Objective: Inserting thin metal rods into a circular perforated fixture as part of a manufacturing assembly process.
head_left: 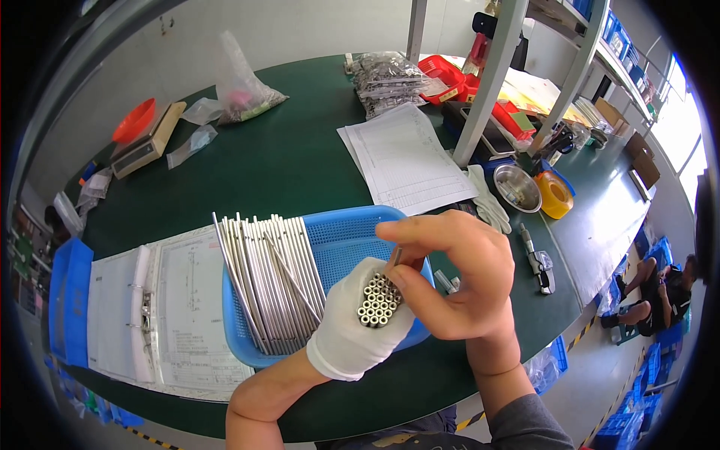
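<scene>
a bundle of thin metal tubes [379,302] is being held in the gloved left hand [358,326], whose grip is being kept closed right around it. the bundle's long axis is running down into the fist, and its open ends are being pointed up toward the camera, so that the tubes are being seen as a cluster of small rings. a single tube [395,257] is being pinched between the thumb and fingertips of the bare right hand [457,277], just above the bundle's ends; its grip is being kept closed on that tube, which is being tilted slightly off upright.

both hands are being held over the blue mesh tray [345,236] on the green worktop [277,157]. in the tray's left part a row of long metal rods [270,277] is being kept side by side, their lengths running from the far rim to the near rim, with one rod lying aslant across them. an open ring binder [142,307] is being left beside the tray, and a small steel bowl [517,187] farther right.
</scene>
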Demonstrator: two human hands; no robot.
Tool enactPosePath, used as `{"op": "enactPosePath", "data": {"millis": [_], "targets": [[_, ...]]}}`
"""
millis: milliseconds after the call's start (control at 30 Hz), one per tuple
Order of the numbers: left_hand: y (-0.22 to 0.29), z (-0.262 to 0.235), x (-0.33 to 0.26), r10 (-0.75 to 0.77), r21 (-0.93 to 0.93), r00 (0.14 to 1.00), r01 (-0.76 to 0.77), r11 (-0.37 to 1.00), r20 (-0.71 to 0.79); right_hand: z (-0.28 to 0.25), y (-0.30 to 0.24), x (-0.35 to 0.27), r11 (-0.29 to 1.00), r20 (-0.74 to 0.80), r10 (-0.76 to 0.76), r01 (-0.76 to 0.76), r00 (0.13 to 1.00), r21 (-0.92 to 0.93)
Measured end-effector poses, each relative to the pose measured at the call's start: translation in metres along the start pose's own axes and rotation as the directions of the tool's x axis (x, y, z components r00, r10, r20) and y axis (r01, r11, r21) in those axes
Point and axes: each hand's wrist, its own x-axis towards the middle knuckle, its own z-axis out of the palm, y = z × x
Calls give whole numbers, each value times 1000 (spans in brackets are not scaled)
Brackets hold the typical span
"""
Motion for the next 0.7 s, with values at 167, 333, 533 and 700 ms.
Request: {"op": "enactPosePath", "data": {"millis": [167,333,533,700], "targets": [[-5,2,-2,15,34,1000,-14,999,-17,-7,-1,4,996,32,-65,66,997,-53],[-6,0,-1,48,56,999,-47,997,-19,-1,-2,5,994,10,-50,48,999,103],[3,2,0,-1,58,1000,2,998,-11,-1,0,5,986,-12,33,-31,999,165],[3,1,-2,-91,23,996,91,996,-23,-5,-3,3,984,-48,-14,22,999,175]]}}
